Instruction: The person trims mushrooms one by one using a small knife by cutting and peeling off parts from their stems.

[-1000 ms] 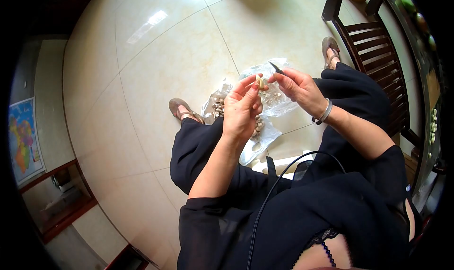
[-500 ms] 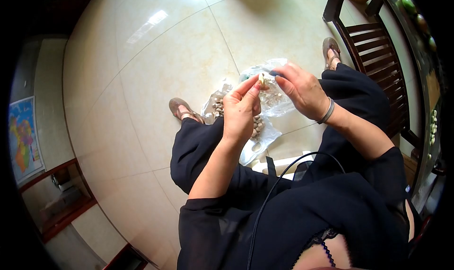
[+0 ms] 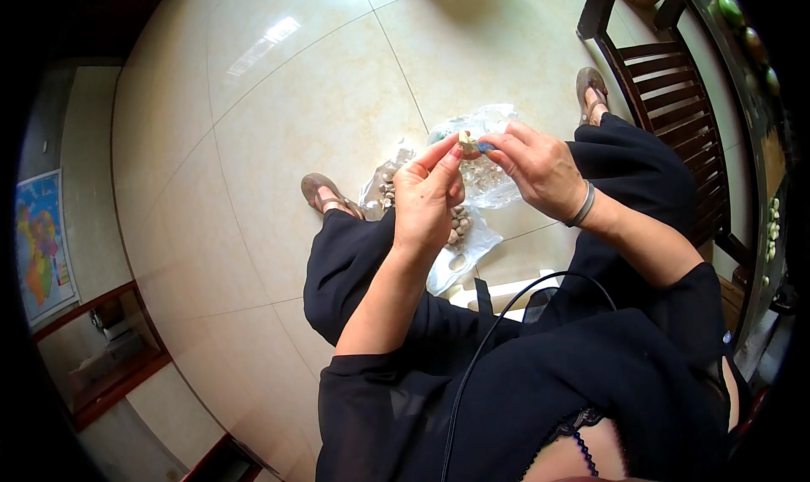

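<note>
Between thumb and fingers, my left hand (image 3: 430,187) pinches a small pale yellowish piece (image 3: 467,143). My right hand (image 3: 536,168) is closed on a small tool with a bluish end (image 3: 485,146), which is at the pale piece; the rest of the tool is hidden by the fingers. Below my hands, a clear plastic bag (image 3: 498,197) with small bits lies on the floor. Several small brownish round pieces (image 3: 460,222) rest on a white plastic bag (image 3: 471,258), partly behind my left hand.
My sandalled feet stand on the tiled floor (image 3: 295,145) to either side of the bags. A dark slatted wooden chair (image 3: 671,90) is at the right, beside a table edge bearing green items (image 3: 730,11). A black cable crosses my lap.
My right hand has turned, so the dark pointed blade seen earlier is hidden and a bluish end shows at the pale piece. My left hand has shifted slightly left.
</note>
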{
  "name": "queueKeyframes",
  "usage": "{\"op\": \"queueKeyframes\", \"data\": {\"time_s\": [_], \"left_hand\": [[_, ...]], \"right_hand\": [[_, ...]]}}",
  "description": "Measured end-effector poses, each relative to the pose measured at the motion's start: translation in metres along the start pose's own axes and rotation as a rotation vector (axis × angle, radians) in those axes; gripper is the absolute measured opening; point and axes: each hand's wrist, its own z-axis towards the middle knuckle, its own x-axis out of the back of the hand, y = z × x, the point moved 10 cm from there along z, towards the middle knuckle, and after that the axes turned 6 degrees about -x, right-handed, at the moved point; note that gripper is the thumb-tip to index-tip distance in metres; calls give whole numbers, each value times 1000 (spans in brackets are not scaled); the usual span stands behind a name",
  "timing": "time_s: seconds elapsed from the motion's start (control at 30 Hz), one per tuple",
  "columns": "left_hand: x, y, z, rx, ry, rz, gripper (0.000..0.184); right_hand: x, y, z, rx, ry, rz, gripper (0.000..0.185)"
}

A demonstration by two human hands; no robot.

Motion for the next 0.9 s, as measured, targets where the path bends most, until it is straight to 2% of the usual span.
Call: {"op": "queueKeyframes", "data": {"time_s": [0.37,0.5,0.6,0.77,0.9], "left_hand": [[4,-11,-6,120,23,-34,28],[4,-14,-9,174,2,-53,30],[6,-16,-10,202,21,-76,31],[3,-15,-9,227,0,-126,32],[3,-16,-7,228,-10,-123,30]], "right_hand": [[-3,6,-1,-11,16,-13,17],[-13,28,-2,-116,-21,10,17],[-31,44,-7,-192,-137,44,18],[-33,45,-4,-415,-265,421,24],[-16,35,3,-342,-143,520,26]]}}
